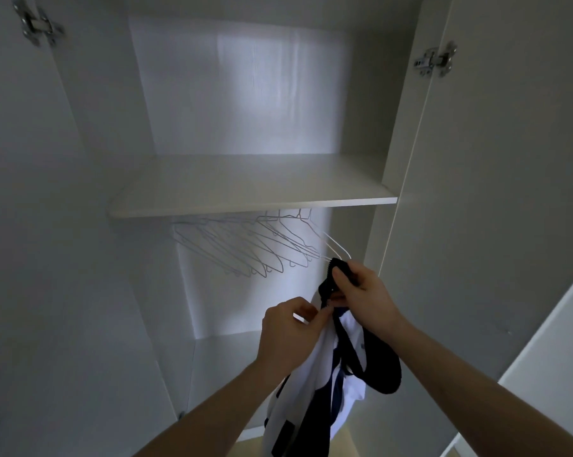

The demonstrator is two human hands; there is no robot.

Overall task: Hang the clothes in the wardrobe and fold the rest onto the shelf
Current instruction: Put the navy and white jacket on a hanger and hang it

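Note:
A white garment with dark navy trim (314, 384) hangs in front of the open white wardrobe. My right hand (361, 291) grips its dark collar beside a white wire hanger (336, 247) whose end pokes out above the collar. My left hand (288, 328) pinches the white fabric at the collar's edge just below. Under the shelf (252, 189), several bare wire hangers (245, 245) hang in a row to the left of the garment.
The wardrobe's left door (31, 225) and right door (492, 192) stand open, each with a metal hinge near the top. The wardrobe floor (225, 357) lies below the hangers. A pale wooden floor shows at the bottom.

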